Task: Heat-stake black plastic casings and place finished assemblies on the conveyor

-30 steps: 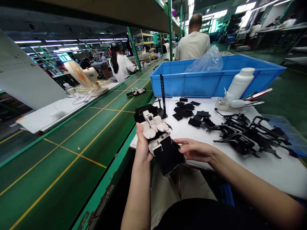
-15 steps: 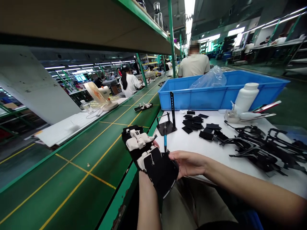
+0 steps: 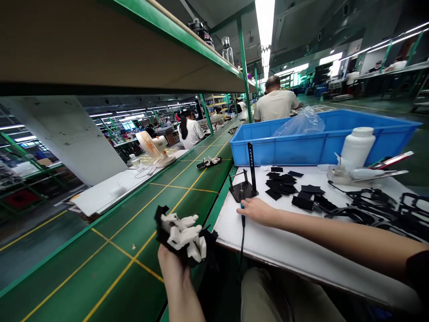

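A black fabric-like assembly with white plastic parts (image 3: 185, 235) is held up over the belt's near edge by my left hand (image 3: 171, 260). That hand is closed around its underside, and most of its fingers are hidden behind the piece. My right hand (image 3: 257, 211) is closed on the blue handle of a corded soldering iron (image 3: 242, 216), whose black cord runs down over the table's front edge. The iron's tip end lies at a black stand (image 3: 252, 190) with an upright slotted bar. Just right of the stand lie several small black rectangular pieces (image 3: 282, 182).
A green conveyor belt (image 3: 110, 268) with yellow lines runs along my left, carrying another black-and-white assembly (image 3: 209, 162). Behind the white table (image 3: 275, 243) stands a blue bin (image 3: 281, 150). A white bottle (image 3: 358, 147) and black plastic frames (image 3: 375, 208) are at right. Overhead hangs a shelf (image 3: 140, 53).
My right hand has let go of the assembly and moved to the soldering iron's handle. My left hand has shifted left with the assembly, which is now tilted and folded differently. The camera view has shifted.
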Available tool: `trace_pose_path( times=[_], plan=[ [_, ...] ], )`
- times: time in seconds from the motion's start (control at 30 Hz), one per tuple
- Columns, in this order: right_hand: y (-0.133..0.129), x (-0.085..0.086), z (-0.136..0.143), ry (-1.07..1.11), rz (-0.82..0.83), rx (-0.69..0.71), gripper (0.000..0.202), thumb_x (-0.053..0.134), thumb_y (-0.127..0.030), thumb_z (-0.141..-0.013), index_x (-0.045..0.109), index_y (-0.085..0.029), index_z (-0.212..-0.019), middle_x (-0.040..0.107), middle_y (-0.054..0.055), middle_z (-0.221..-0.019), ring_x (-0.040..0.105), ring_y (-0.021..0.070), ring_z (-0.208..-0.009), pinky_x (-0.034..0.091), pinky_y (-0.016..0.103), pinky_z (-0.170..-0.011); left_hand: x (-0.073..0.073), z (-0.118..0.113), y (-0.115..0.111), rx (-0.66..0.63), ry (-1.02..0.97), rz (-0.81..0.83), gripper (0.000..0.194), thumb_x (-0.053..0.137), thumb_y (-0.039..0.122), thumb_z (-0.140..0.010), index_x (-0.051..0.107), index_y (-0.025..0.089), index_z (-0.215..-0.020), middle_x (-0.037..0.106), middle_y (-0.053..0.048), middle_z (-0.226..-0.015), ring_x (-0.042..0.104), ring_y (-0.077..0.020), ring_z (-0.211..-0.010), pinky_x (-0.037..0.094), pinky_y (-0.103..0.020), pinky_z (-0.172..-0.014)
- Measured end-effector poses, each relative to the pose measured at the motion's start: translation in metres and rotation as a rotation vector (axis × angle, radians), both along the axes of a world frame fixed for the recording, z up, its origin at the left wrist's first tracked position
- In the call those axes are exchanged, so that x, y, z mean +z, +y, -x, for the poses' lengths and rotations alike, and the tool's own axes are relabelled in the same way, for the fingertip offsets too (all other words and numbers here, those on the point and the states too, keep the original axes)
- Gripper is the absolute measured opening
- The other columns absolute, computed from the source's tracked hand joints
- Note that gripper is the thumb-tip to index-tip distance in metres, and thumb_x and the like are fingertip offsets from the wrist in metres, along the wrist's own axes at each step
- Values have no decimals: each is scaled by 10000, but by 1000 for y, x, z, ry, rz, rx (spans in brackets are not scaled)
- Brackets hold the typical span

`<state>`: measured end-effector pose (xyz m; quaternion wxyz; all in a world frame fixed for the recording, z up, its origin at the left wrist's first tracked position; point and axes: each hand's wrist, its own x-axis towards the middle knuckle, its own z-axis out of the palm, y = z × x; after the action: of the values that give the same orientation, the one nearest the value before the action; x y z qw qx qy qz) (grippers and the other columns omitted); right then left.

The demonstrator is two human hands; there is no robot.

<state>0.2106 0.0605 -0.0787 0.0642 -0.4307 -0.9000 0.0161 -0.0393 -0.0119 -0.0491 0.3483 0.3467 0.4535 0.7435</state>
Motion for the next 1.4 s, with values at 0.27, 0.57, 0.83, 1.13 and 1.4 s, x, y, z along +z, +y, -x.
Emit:
trace_pose_path(
  times=[0.27, 0.57, 0.83, 1.13, 1.4],
  plan=[
    [-27, 28, -37, -22, -193, -53, 292, 442, -90, -878, 581, -156, -1126, 559, 123, -939, 589, 213, -749, 392, 275, -587, 5, -2, 0, 236, 594, -41, 353, 567, 486, -824, 667, 195, -997, 666, -64, -1037, 601, -229, -1012, 434, -351, -943],
    [-65, 32, -70, 753, -114, -184, 101, 464, -276, -920, 487, -207, -990, 578, 31, -845, 567, 165, -725, 442, 270, -663, 7, -51, 24, 92, 986, -159, 213, 472, 312, -915, 645, 199, -969, 643, -51, -973, 599, -189, -933, 445, -295, -832],
    [-78, 33, -80, 997, 132, -263, 276, 450, -367, -943, 428, -250, -1192, 606, 26, -921, 581, 187, -839, 430, 302, -726, -6, -86, 22, -50, 1216, -228, 205, 436, 201, -932, 628, 203, -1004, 621, -55, -957, 570, -197, -928, 445, -326, -834],
    [-89, 25, -90, 1050, 116, -289, 247, 459, -364, -918, 500, -222, -1115, 605, 36, -871, 588, 194, -822, 433, 298, -691, -13, -120, 19, -151, 1411, -250, 196, 469, 168, -912, 621, 224, -1023, 620, -61, -1017, 540, -228, -965, 413, -404, -884],
    [-98, 20, -87, 1042, 26, -380, 145, 503, -321, -905, 525, -223, -1010, 533, -15, -733, 517, 132, -615, 395, 240, -567, -9, -115, 16, -291, 1408, -183, 252, 402, 199, -947, 603, 250, -1090, 613, -50, -1050, 536, -210, -983, 394, -395, -897]
  ],
)
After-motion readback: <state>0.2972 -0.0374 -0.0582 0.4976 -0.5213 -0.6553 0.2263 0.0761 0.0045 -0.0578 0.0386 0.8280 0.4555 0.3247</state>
